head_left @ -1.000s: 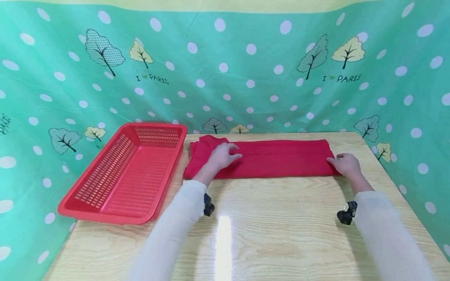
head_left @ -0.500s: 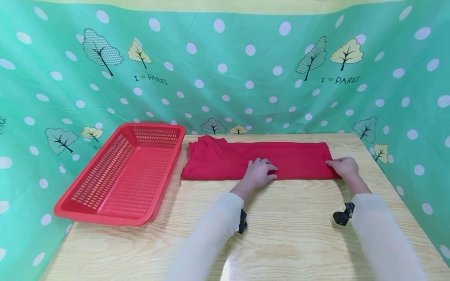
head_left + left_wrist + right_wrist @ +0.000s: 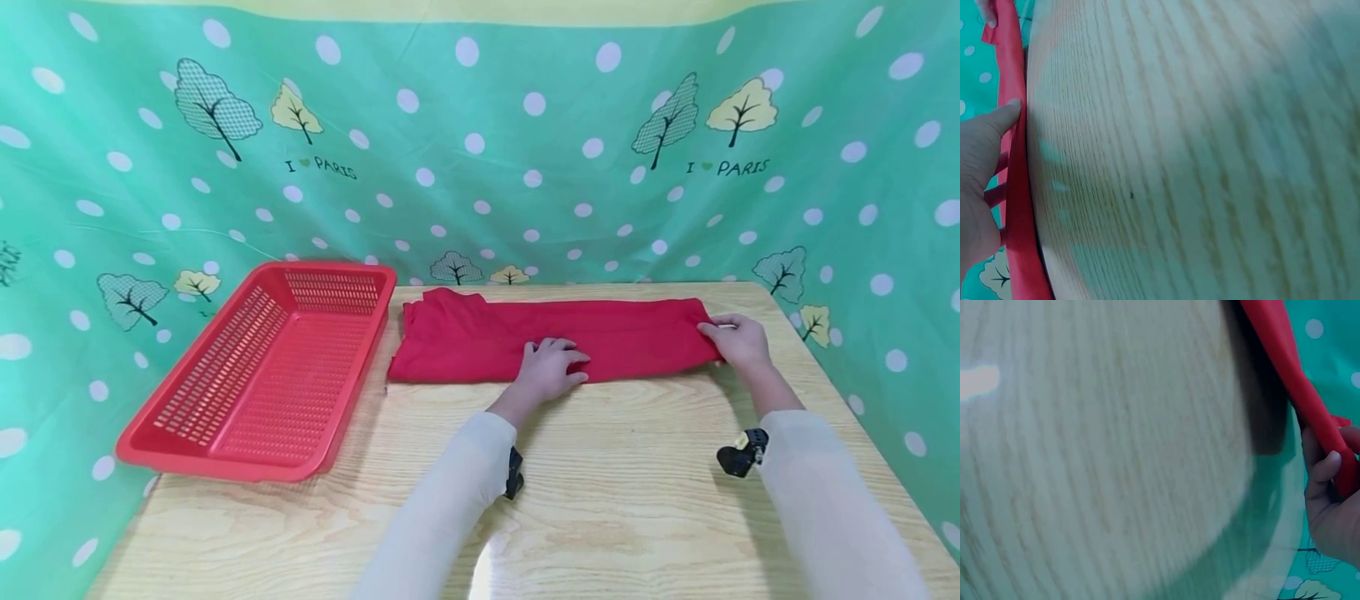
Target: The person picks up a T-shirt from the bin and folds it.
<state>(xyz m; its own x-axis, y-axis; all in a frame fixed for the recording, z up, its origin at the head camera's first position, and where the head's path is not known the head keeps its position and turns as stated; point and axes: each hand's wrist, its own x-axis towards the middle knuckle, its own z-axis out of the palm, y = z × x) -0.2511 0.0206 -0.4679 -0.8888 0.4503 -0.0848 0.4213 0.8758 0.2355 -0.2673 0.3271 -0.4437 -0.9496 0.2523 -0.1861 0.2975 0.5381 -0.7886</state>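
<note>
A folded red garment (image 3: 465, 346) lies as a long strip across the back of the table, its left end bunched; its exact kind is unclear. My left hand (image 3: 551, 367) rests on the middle of its near edge. In the left wrist view, that hand's thumb and spread fingers touch the red cloth (image 3: 1019, 250). At the other end, my right hand (image 3: 742, 342) grips the strip's right edge, raised slightly off the table. The right wrist view has the right hand (image 3: 1335, 512) with fingers curled under the cloth (image 3: 1291, 369).
A red plastic basket (image 3: 352, 408) with slotted walls stands left of the garment, with nothing visible inside. The wooden table (image 3: 615, 500) runs back to a green polka-dot curtain (image 3: 532, 208), which also hangs along both sides.
My left hand has moved right, from over the bunched left end to the middle of the strip's near edge. The right hand has lifted the garment's right end a little.
</note>
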